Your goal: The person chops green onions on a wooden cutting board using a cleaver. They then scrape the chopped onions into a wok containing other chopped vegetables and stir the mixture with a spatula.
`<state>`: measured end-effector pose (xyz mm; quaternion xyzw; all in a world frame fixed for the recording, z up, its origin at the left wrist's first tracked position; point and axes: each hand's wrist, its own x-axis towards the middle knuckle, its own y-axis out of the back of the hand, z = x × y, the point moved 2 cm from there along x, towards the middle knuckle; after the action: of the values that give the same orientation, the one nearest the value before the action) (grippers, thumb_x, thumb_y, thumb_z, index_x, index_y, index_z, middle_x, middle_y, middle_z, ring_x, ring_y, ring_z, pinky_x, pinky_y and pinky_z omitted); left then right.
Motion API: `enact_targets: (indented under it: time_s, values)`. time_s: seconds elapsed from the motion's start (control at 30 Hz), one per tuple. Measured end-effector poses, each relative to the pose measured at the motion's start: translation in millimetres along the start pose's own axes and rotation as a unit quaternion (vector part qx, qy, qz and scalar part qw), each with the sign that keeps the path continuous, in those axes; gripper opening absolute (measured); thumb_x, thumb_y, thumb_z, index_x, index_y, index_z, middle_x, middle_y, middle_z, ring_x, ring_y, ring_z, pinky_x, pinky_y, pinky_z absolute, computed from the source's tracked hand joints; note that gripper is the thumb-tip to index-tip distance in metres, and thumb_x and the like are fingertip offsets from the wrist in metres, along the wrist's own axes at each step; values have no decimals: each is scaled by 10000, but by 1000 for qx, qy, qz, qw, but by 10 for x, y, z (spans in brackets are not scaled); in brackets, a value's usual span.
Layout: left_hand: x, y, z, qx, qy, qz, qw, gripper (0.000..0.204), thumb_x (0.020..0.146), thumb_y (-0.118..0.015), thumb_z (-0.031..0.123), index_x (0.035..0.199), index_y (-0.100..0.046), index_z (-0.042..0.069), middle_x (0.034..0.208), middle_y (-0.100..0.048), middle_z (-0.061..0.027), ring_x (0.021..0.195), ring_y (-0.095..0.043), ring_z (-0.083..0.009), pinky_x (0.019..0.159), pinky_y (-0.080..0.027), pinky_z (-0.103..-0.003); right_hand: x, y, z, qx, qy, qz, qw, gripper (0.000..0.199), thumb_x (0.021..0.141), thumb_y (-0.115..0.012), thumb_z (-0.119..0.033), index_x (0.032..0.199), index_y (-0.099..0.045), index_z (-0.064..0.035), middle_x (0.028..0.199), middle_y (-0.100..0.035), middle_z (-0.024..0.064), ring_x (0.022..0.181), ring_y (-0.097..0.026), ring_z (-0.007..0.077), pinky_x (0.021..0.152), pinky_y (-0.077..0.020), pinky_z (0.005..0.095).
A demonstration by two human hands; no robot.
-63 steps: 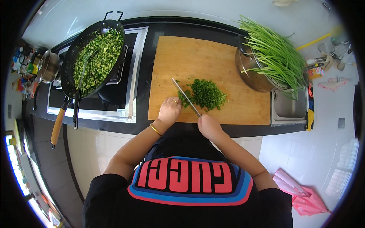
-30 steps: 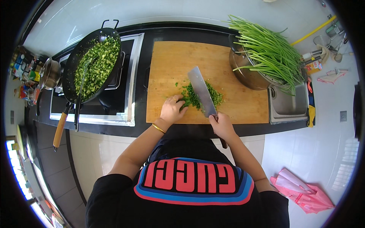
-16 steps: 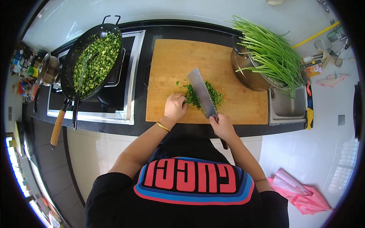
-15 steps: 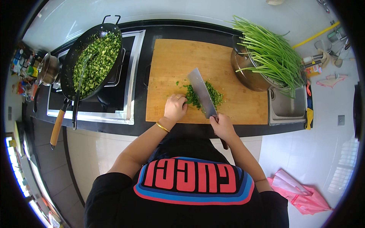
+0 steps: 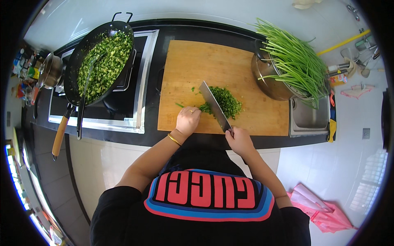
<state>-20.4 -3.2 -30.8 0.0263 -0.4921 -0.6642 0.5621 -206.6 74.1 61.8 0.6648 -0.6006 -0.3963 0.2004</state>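
My right hand [image 5: 240, 141] grips the handle of a cleaver [image 5: 214, 105], its wide blade slanting across the front part of a wooden cutting board [image 5: 205, 61]. Just left of the blade, my left hand [image 5: 188, 120] is closed with curled fingertips on a small bunch of green chives [image 5: 205, 108]. A bit of green pokes out on the far side of that hand. Finely chopped chives [image 5: 227, 102] lie heaped against the right face of the blade, with a few scraps scattered on the board. The fingers largely hide the held bunch.
A black wok [image 5: 69, 84] of chopped green filling, with a spatula in it, sits on the stove at left beside a small steel pot [image 5: 51, 70]. Long whole chives [image 5: 293, 61] lie over a big pot [image 5: 262, 84] at right, near a steel sink [image 5: 310, 117].
The cleaver blade has shifted slightly left and its tip sits lower and tilts more leftward. More chopped chives show on its right. My left hand has edged slightly left.
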Motion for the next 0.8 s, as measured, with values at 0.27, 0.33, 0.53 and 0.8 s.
enact_targets:
  time_s: [0.27, 0.33, 0.53, 0.8]
  values:
    - [80, 51, 17, -9, 92, 22, 995, 121, 695, -647, 56, 815, -649, 62, 731, -586, -67, 746, -559, -264, 684, -439, -378, 19, -55, -49, -35, 0, -6, 999, 219, 823, -521, -172, 742, -544, 30, 678, -578, 236, 655, -574, 403, 608, -449, 457]
    - [86, 36, -5, -4, 93, 11, 996, 124, 695, -646, 56, 819, -653, 67, 743, -585, -65, 748, -557, -262, 685, -438, -375, 29, -91, -32, -39, 3, -12, 999, 220, 825, -519, -170, 736, -542, 30, 685, -579, 242, 657, -573, 408, 615, -449, 465]
    - [45, -7, 13, 26, 30, 32, 999, 99, 697, -627, 39, 794, -638, 54, 797, -588, -63, 753, -564, -252, 679, -449, -361, 60, -249, 20, -61, -8, -48, 997, 226, 839, -495, -155, 740, -542, 42, 683, -578, 255, 655, -575, 416, 621, -459, 477]
    - [-4, 24, 27, 33, -41, 31, 998, 104, 691, -606, 34, 794, -615, 42, 832, -602, -56, 746, -584, -237, 673, -474, -344, 436, -456, -35, -42, 24, 19, 999, 220, 840, -477, -153, 779, -553, 44, 665, -575, 257, 636, -577, 414, 594, -460, 486]
